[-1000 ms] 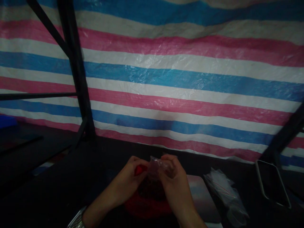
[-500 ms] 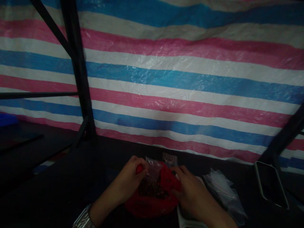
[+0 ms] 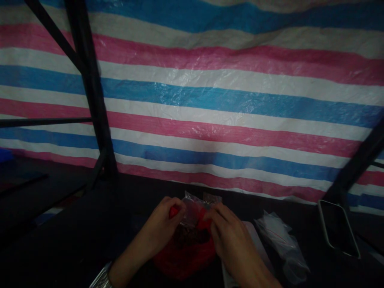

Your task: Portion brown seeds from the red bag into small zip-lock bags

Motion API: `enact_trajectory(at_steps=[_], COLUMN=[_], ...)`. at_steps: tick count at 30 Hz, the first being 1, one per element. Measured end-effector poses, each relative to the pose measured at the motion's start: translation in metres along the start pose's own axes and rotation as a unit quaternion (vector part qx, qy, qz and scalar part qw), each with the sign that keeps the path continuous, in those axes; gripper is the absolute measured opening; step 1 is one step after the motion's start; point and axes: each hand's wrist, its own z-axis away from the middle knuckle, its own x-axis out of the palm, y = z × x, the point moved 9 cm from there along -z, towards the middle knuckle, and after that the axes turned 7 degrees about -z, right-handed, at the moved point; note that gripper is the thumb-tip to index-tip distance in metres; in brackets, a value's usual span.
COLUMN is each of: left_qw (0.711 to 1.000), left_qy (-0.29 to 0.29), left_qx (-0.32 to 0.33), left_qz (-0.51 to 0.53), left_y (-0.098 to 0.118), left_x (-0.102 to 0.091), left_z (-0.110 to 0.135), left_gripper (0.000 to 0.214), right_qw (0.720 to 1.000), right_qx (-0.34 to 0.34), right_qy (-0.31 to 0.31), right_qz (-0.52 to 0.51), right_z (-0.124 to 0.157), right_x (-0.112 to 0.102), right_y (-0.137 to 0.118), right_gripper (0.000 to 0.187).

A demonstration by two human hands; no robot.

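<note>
A red plastic bag stands open in front of me, with small dark brown pieces inside that are too dim to name. Above its mouth is a small clear plastic bag. My left hand pinches the clear bag's left edge, and a bit of red shows between its thumb and fingers. On the other side, my right hand has its fingertips closed together at the clear bag's right edge, beside the red bag's rim. Its fingers partly hide what they grip.
Behind the hands lies another small clear bag. A pale flat device or tray is partly under my right forearm. Several clear bags and a phone lie to the right. Dark metal posts stand before a striped tarp.
My right hand has moved from the red bag's right rim up and inward to the clear bag. The left hand stays pinched, and the view has shifted slightly.
</note>
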Motion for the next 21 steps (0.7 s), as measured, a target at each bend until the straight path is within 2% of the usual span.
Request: enact_trajectory(at_steps=[3, 6, 12, 15, 18, 21], left_qw=[1.000, 1.000, 0.999, 0.997, 0.993, 0.980], left_qy=[0.018, 0.029, 0.045, 0.074, 0.117, 0.186], left_qx=[-0.004, -0.004, 0.002, 0.003, 0.002, 0.037], left_qz=[-0.002, -0.004, -0.007, -0.012, -0.020, -0.052], left_y=[-0.001, 0.000, 0.005, 0.005, 0.007, 0.025], left_x=[-0.006, -0.010, -0.014, -0.022, -0.033, -0.044], left_z=[-0.002, -0.002, 0.000, -0.001, -0.001, 0.007], left_gripper=[0.027, 0.027, 0.023, 0.023, 0.025, 0.024], right_qw=[0.999, 0.998, 0.999, 0.998, 0.991, 0.981], right_qx=[-0.040, -0.067, -0.042, -0.012, 0.020, 0.048], right_qy=[0.023, 0.017, -0.003, 0.016, 0.055, 0.116], right_qz=[-0.008, -0.006, 0.000, -0.060, -0.119, -0.148], right_z=[0.004, 0.006, 0.005, 0.003, 0.002, 0.003], right_x=[-0.001, 0.005, 0.016, 0.007, -0.013, -0.036], right_y=[-0.003, -0.008, -0.009, -0.006, -0.001, 0.002], right_gripper=[0.041, 0.036, 0.035, 0.040, 0.041, 0.031])
